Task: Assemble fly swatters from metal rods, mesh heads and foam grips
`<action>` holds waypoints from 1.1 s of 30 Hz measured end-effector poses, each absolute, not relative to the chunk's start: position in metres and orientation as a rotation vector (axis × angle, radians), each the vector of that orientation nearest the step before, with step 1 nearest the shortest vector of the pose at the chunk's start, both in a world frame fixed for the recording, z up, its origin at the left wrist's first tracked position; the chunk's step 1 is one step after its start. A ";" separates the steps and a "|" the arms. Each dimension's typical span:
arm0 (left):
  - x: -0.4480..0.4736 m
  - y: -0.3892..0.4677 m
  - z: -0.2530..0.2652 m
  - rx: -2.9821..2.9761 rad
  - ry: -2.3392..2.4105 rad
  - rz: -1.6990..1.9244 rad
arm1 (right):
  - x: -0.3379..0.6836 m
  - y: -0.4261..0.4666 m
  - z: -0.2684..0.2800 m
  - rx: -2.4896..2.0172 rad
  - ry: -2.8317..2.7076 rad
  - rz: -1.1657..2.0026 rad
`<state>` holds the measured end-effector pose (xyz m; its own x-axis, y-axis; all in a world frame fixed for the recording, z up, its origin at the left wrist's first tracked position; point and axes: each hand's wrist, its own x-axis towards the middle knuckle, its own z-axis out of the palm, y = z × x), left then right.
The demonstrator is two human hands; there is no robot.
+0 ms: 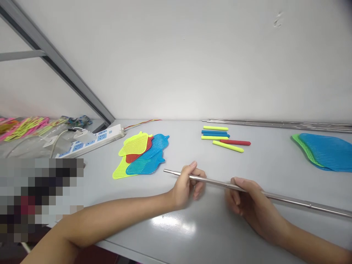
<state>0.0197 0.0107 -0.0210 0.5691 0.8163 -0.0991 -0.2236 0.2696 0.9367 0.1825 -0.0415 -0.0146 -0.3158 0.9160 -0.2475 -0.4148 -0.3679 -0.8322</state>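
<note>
A long thin metal rod (291,200) stretches across the front of the table, running out of view at the right. My left hand (189,183) is closed around it near its left end, thumb on top. Farther right along the same rod, my right hand (247,198) grips it with thumb and fingers. Behind and left of my left hand lies an overlapping pile of perforated fly swatter heads (144,154) in yellow, red and blue. Beyond the hands rest several coloured handle sleeves (228,146), yellow, blue and red.
More metal rods (261,124) lie along the wall at the back right. A stack of blue and green swatter heads (327,150) sits at the right. At the left are a white power strip (104,137) with plugs and bags of bright plastic pieces (30,126). A grey frame post slants behind.
</note>
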 end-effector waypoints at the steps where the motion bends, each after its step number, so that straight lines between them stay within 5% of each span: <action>1: 0.020 0.011 -0.021 1.067 0.664 0.772 | 0.183 -0.041 -0.015 -0.906 -0.819 1.830; 33: 0.019 -0.006 0.002 1.517 0.521 0.308 | 0.189 -0.048 -0.025 -0.698 -1.283 2.001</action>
<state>0.0192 -0.0056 0.0025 0.8540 0.5031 -0.1325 0.1265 0.0461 0.9909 0.1885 -0.0483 -0.0249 -0.6454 0.7588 -0.0871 -0.2372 -0.3076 -0.9215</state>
